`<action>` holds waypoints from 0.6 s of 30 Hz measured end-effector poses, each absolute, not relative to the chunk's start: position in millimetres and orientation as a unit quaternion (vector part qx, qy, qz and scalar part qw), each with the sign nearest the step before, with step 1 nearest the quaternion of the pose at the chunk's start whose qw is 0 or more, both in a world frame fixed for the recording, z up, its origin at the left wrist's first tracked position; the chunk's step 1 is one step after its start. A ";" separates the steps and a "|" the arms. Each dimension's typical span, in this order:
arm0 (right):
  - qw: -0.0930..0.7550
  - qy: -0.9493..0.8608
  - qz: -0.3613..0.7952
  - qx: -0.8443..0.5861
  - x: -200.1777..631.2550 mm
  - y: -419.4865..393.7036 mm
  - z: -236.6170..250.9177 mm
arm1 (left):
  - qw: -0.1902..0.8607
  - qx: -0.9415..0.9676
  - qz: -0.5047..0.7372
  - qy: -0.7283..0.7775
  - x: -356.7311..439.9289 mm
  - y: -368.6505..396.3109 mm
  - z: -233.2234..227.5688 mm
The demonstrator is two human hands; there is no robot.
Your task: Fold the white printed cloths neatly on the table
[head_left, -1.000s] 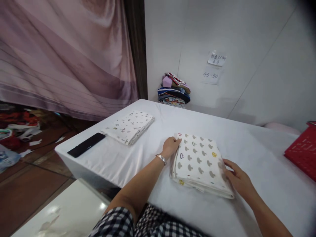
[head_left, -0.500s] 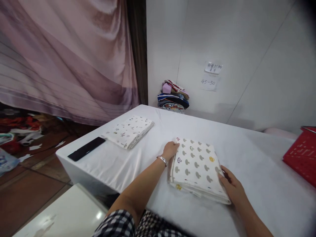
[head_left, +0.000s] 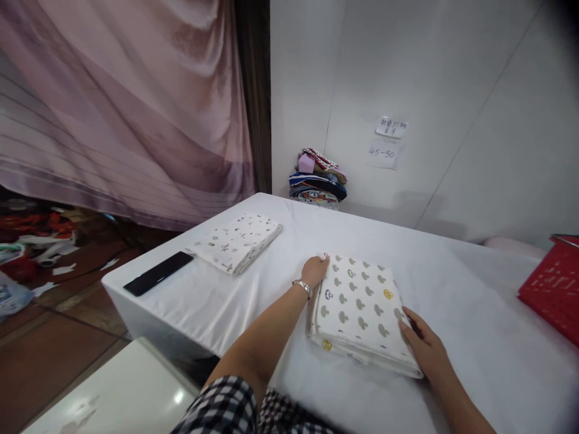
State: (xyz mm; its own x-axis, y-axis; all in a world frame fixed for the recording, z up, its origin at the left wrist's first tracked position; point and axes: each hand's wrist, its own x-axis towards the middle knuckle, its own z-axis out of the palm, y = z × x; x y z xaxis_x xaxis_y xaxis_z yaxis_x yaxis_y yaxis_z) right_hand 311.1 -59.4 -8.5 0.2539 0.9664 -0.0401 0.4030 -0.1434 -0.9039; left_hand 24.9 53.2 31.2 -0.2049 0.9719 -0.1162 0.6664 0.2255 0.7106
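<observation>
I'm getting soft, rather dim light, seemingly from above: it leaves a bright glare spot on the stool [head_left: 122, 386] and a thin glint on the phone [head_left: 158, 274]. My surface [head_left: 470, 295] has a pale sheen; the floor [head_left: 54, 343] sits in gloom. A faint shadow marks the wall [head_left: 429, 72]. The cloth [head_left: 357, 295] reads clearly, the upper note [head_left: 391, 127] softly. Wide-angle stretch pulls my edges; blackness clips the upper right corner.

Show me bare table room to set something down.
Free: white table between mushroom-print fabric and red basket, and behind that fabric toward the wall. Crowded: left end, with speckled fabric and black slab; mushroom-print fabric's sides, at left hand and right hand.
</observation>
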 end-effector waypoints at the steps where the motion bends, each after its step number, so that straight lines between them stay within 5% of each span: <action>1: 0.410 -0.507 0.341 -0.677 311.5 -59.2 -8.8 | 0.285 0.562 0.265 0.730 24.8 53.8 30.7; 18: 0.423 -0.512 0.342 -0.665 314.0 -57.9 -13.2 | 0.327 0.528 0.265 0.738 23.0 84.6 35.1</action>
